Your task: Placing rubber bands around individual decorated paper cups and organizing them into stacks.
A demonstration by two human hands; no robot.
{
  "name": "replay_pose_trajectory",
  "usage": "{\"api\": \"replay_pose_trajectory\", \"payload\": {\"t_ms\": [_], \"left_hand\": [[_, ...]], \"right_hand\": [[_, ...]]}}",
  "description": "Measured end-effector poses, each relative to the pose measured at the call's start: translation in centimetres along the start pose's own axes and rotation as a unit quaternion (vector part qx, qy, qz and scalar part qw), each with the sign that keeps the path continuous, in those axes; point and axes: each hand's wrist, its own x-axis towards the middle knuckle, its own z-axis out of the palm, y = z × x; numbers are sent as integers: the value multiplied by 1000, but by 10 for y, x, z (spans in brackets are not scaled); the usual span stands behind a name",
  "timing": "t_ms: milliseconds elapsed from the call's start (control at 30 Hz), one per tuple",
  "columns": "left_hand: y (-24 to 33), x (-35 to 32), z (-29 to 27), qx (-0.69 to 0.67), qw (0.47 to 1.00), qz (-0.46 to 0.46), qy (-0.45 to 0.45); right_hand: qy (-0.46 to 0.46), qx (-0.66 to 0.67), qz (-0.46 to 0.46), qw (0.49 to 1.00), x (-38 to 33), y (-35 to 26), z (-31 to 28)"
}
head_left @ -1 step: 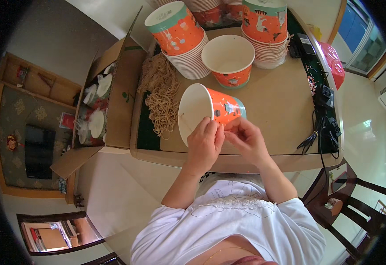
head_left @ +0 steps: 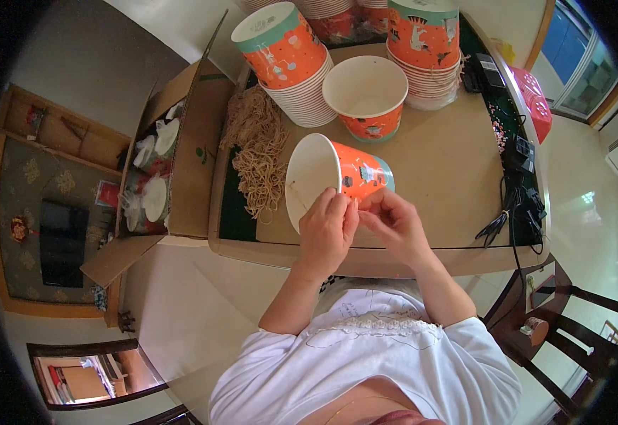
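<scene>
An orange paper bucket [head_left: 357,170] with a green base band lies tilted on its side near the table's front edge, its white mouth turned left. My left hand [head_left: 327,230] is closed on its rim, with the fingertips at the outer wall. Just right of it, my right hand [head_left: 395,225] pinches at the wall; what lies between its fingertips is too small to make out. A short piece of tan cord shows inside the mouth. Behind stands an upright bucket [head_left: 365,86], mouth up. A heap of tan cords [head_left: 258,152] lies to the left.
Upside-down stacks of matching buckets, a left stack [head_left: 284,57] and a right stack [head_left: 426,49], stand at the back. An open cardboard box [head_left: 199,156] with wrapped buckets sits left of the table. Black cables and adapters [head_left: 520,198] line the right edge, by a red stool [head_left: 532,99].
</scene>
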Motion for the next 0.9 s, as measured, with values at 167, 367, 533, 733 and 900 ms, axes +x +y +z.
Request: {"api": "replay_pose_trajectory", "payload": {"t_ms": [167,367,533,733,900], "left_hand": [[3,0,0,-15,1000,-15,-7],[3,1,-1,-31,999,-15,-21],[3,0,-3,-32,999,-19,-37],[5,-1,-4,-68,995,-50,-58],[2,-1,-3,-44,998,-21,-47]], "right_hand": [[19,11,-23,1000,1,-3,3],[20,-3,-18,1000,2,-2,2],[21,-10,-11,1000,3,-4,0],[11,15,-12,1000,2,-5,-2],[5,9,21,1000,2,-11,-3]]}}
